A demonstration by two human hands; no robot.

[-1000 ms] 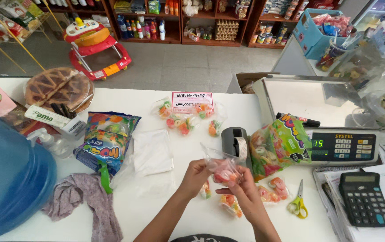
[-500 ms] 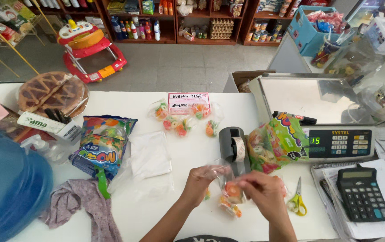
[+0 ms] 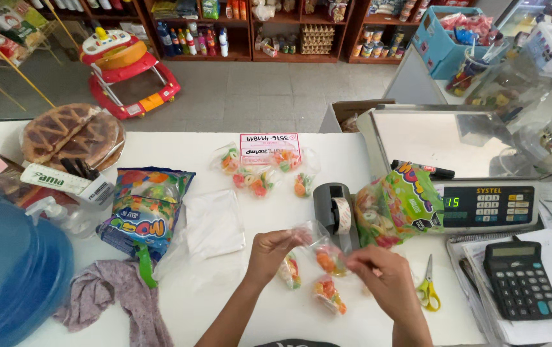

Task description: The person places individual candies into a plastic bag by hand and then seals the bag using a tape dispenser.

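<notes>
The left hand and right hand pinch with closed fingers the candy bag, light, soft, slippery film, best held at its neck

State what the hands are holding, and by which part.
Both the left hand and the right hand grip one small clear bag of sweets by its top edge.
</notes>
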